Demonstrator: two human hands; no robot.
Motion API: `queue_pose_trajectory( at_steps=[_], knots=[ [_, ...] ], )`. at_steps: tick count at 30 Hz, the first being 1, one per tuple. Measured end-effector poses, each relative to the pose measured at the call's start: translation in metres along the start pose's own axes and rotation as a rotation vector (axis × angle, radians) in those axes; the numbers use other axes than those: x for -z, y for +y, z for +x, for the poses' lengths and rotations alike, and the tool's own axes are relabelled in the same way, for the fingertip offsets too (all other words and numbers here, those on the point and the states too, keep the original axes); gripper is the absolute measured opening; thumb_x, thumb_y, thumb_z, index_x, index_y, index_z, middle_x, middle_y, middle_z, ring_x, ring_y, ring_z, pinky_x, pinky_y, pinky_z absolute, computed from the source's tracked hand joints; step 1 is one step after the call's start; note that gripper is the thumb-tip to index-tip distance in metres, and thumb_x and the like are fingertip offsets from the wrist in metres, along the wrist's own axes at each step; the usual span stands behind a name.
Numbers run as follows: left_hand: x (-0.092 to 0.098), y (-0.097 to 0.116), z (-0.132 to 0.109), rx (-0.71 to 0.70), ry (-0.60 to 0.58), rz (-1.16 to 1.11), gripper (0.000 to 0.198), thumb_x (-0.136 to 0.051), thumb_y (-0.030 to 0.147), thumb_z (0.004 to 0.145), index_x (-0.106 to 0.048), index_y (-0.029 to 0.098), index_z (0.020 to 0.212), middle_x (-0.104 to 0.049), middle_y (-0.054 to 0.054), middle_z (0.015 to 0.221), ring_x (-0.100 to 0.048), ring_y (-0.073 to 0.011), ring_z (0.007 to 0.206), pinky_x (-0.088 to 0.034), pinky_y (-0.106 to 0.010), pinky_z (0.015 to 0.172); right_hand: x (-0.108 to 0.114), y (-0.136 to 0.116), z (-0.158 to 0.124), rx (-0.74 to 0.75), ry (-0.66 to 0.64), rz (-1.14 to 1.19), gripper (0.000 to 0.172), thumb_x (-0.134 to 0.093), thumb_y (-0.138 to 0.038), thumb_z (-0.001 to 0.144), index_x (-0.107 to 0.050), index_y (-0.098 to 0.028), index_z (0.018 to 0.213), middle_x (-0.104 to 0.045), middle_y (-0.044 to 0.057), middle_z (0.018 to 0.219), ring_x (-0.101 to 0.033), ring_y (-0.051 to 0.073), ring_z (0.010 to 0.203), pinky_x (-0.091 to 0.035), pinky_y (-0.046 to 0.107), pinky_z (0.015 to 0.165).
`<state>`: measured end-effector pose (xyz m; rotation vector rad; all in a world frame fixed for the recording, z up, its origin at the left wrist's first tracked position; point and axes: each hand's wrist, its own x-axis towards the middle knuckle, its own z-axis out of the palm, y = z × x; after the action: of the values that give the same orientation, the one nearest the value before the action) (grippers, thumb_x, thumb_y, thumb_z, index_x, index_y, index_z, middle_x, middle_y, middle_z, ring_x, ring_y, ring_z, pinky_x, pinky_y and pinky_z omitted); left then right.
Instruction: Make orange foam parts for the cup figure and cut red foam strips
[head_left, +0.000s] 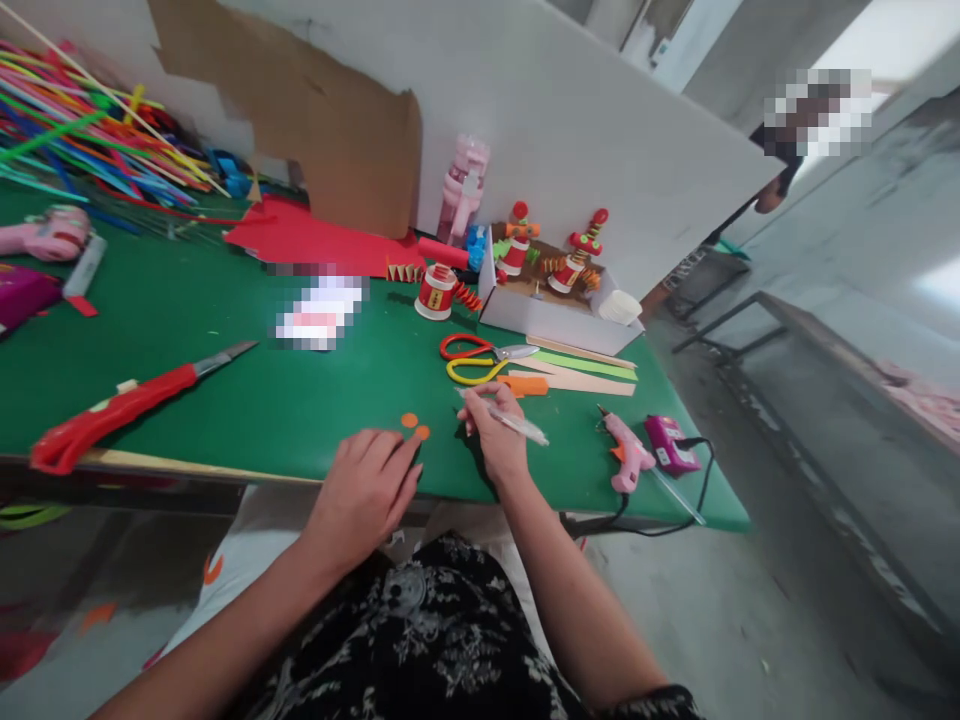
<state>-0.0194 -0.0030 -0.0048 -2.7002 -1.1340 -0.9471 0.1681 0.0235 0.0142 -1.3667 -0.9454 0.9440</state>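
Lower centre of frame: your left hand [365,492] lies palm down on the green table [285,400] near its front edge. Fingers are loosely stretched and hold nothing. 1 fingertip touches an orange disc [423,432].

A second orange disc [409,420] lies just beside the first, slightly up and left, clear of the hand.

Just right of those, your right hand [496,440] is closed around a clear pen [512,421]. The pen barrel sticks out toward the right, and the tip end points left. A black scrap [470,447] lies under this hand; its shape is mostly hidden.

Above the right hand:
- scissors [481,359] with 1 red and 1 yellow handle, lying flat
- an orange piece [526,385] just below the blades
- pale and green strips [589,366] to the right

Right of centre: a pink glue gun [627,456] lies on the table, a magenta block [667,445] beside it, with a black cord running off the edge.

Centre, further back: a white box [551,318] holds 2 small red-topped figures. A paper-cup figure [436,290] stands just left of it.

Left of frame: a red utility knife [124,408] lies with its blade out.

Upper left: a heap of coloured strips [82,130].

Upper centre: a cardboard sheet [330,130] leans on a white board [570,120].
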Motion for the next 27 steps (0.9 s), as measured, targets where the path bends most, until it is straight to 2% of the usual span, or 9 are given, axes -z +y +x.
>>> queue_pose_trajectory(
  at_steps=[4, 8, 10, 13, 17, 23, 27],
  knots=[
    [-0.004, -0.007, -0.007, -0.072, 0.059, -0.024, 0.028, -0.045, 0.021, 0.098, -0.065, 0.007, 0.113, -0.065, -0.014, 0.099, -0.053, -0.0257, 0.093, -0.044, -0.039, 0.078, -0.001, 0.001, -0.002, 0.099, -0.029, -0.044, 0.027, -0.070, -0.047, 0.073, -0.058, -0.022, 0.076, -0.057, -0.005, 0.061, -0.047, 0.010, 0.053, -0.038, 0.023, 0.052],
    [-0.007, -0.008, -0.008, -0.092, 0.069, 0.026, 0.028, -0.047, 0.021, 0.097, -0.065, 0.005, 0.111, -0.065, -0.014, 0.098, -0.052, -0.0259, 0.090, -0.044, -0.038, 0.075, -0.006, 0.003, -0.005, 0.114, -0.028, -0.091, 0.025, -0.068, -0.044, 0.072, -0.055, -0.023, 0.073, -0.049, -0.008, 0.056, -0.042, 0.010, 0.050, -0.035, 0.023, 0.050],
    [-0.007, -0.006, -0.007, -0.098, 0.070, 0.084, 0.029, -0.048, 0.021, 0.096, -0.066, 0.005, 0.112, -0.064, -0.014, 0.096, -0.052, -0.0264, 0.088, -0.043, -0.038, 0.073, -0.008, 0.003, -0.006, 0.134, -0.043, -0.137, 0.026, -0.070, -0.043, 0.070, -0.053, -0.023, 0.068, -0.049, -0.008, 0.056, -0.043, 0.010, 0.050, -0.036, 0.023, 0.051],
    [-0.008, -0.004, -0.006, -0.094, 0.070, 0.129, 0.030, -0.049, 0.022, 0.095, -0.066, 0.006, 0.115, -0.064, -0.014, 0.096, -0.052, -0.0263, 0.088, -0.042, -0.039, 0.072, -0.011, 0.003, -0.008, 0.152, -0.095, -0.178, 0.034, -0.067, -0.049, 0.075, -0.049, -0.023, 0.062, -0.051, -0.007, 0.052, -0.045, 0.010, 0.049, -0.037, 0.023, 0.051],
    [-0.011, -0.001, -0.005, -0.069, 0.072, 0.156, 0.031, -0.048, 0.023, 0.095, -0.067, 0.008, 0.114, -0.064, -0.014, 0.098, -0.051, -0.0265, 0.089, -0.042, -0.039, 0.073, -0.013, 0.000, -0.008, 0.121, -0.168, -0.202, 0.031, -0.066, -0.050, 0.075, -0.051, -0.024, 0.069, -0.054, -0.006, 0.052, -0.044, 0.011, 0.047, -0.036, 0.024, 0.049],
    [-0.015, 0.001, -0.006, -0.034, 0.076, 0.168, 0.032, -0.046, 0.022, 0.095, -0.067, 0.010, 0.116, -0.064, -0.013, 0.099, -0.052, -0.0261, 0.089, -0.042, -0.039, 0.073, -0.019, 0.001, -0.006, 0.132, -0.120, -0.248, 0.032, -0.064, -0.047, 0.072, -0.045, -0.024, 0.060, -0.043, -0.008, 0.050, -0.035, 0.010, 0.047, -0.030, 0.023, 0.047],
    [-0.016, 0.000, -0.007, -0.018, 0.064, 0.163, 0.035, -0.044, 0.023, 0.095, -0.066, 0.011, 0.119, -0.064, -0.014, 0.100, -0.053, -0.0268, 0.089, -0.044, -0.041, 0.072, -0.021, 0.003, -0.008, 0.133, -0.129, -0.304, 0.029, -0.066, -0.042, 0.068, -0.045, -0.024, 0.059, -0.041, -0.008, 0.049, -0.034, 0.010, 0.047, -0.028, 0.023, 0.046]
  ],
)
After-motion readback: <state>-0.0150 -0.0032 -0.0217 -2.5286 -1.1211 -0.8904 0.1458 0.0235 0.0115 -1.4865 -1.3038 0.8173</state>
